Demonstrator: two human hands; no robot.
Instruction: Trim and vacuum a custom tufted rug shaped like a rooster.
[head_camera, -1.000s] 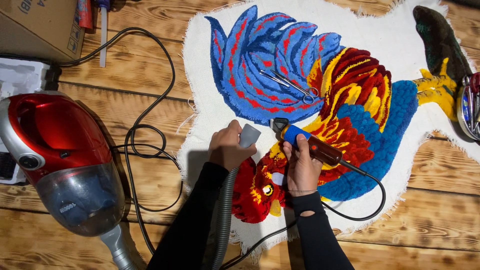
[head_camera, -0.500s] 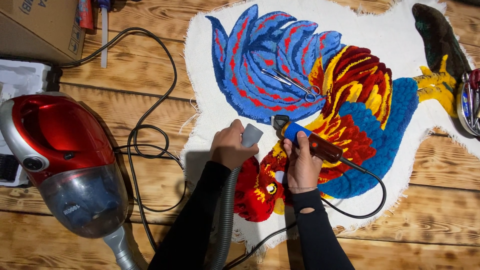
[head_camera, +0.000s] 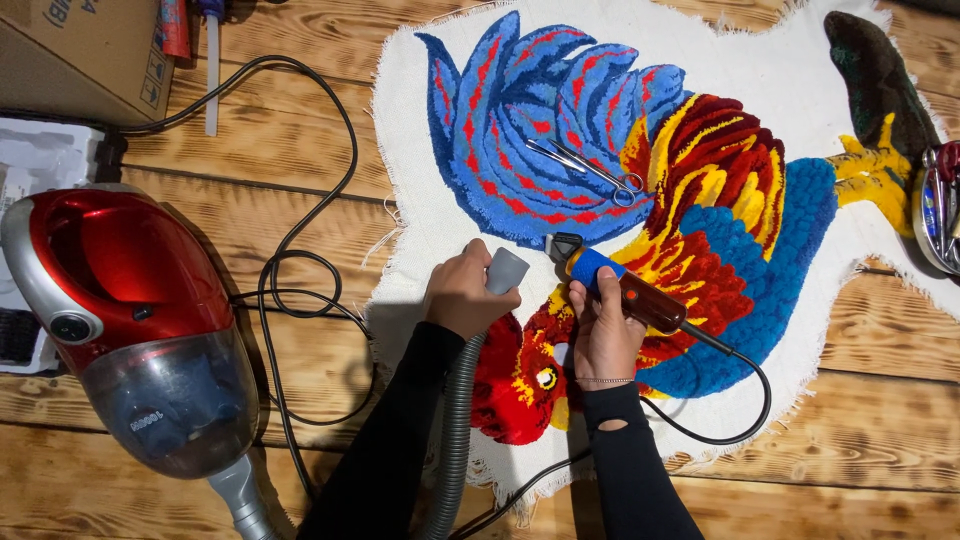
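A tufted rooster rug (head_camera: 640, 180) in blue, red and yellow lies on white backing cloth over a wooden floor. My left hand (head_camera: 458, 293) grips the grey nozzle of a vacuum hose (head_camera: 503, 271), its tip close to the rooster's neck. My right hand (head_camera: 603, 330) holds a corded electric trimmer (head_camera: 628, 290) with a blue and brown body. The trimmer's black head rests on the rug's yellow and blue edge, a little right of the nozzle. Both sleeves are black.
A red and grey vacuum cleaner (head_camera: 130, 320) lies at the left, its black cord (head_camera: 290, 270) looped on the floor. Scissors and tweezers (head_camera: 585, 170) rest on the blue tail feathers. A cardboard box (head_camera: 75, 50) sits at top left. A tool tin (head_camera: 938, 205) is at the right edge.
Both hands, the nozzle and the trimmer keep their places on the rug. The whole view has shifted slightly to the right.
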